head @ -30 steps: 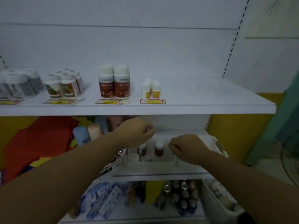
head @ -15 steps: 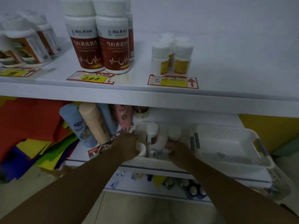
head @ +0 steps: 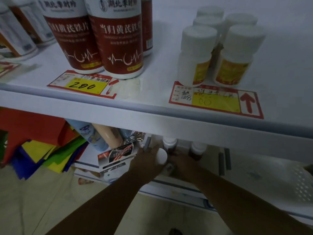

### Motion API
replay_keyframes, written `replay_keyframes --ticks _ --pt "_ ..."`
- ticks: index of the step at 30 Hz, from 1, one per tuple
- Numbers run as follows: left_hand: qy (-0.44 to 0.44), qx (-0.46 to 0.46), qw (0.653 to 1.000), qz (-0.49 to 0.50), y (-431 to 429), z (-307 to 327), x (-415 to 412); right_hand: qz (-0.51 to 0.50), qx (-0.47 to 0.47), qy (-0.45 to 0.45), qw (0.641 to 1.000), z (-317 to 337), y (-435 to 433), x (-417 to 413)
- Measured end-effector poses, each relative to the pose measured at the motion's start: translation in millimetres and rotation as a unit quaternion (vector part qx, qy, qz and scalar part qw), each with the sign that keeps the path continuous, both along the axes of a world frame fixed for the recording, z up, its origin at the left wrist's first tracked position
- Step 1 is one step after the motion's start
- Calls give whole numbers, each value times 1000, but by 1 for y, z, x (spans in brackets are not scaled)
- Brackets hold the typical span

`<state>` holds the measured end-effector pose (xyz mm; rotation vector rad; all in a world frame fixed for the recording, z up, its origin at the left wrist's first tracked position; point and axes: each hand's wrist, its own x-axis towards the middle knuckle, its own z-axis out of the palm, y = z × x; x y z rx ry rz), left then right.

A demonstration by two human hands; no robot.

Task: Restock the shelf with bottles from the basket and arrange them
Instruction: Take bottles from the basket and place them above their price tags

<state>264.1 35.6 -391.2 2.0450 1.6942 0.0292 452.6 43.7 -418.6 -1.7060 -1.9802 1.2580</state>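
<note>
The left hand (head: 149, 160) curls round a small bottle (head: 162, 158), likely light, rigid and smooth, best held by its body; for the right hand (head: 182, 164) I cannot tell the grip.

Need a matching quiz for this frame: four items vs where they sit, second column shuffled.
Items:
1 red-label bottles
2 yellow-label bottles
3 basket
4 coloured sheets

Places:
A lower level, far right
B upper shelf, behind the 280 tag
C lower left, below the shelf
D upper shelf, right-hand group

Pairs: 1-B; 2-D; 3-A; 4-C
</note>
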Motion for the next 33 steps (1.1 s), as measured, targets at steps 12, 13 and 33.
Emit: replay_keyframes --ticks 12,13,33 --pt "-309 20 948 67 12 75 -7 -196 -19 76 977 94 -46 4" --pt "-312 -10 947 70 7 91 -7 -247 -36 163 955 104 -61 4" --pt "-692 -185 696 44 -109 254 -4 -259 94 528 803 263 -182 -38"
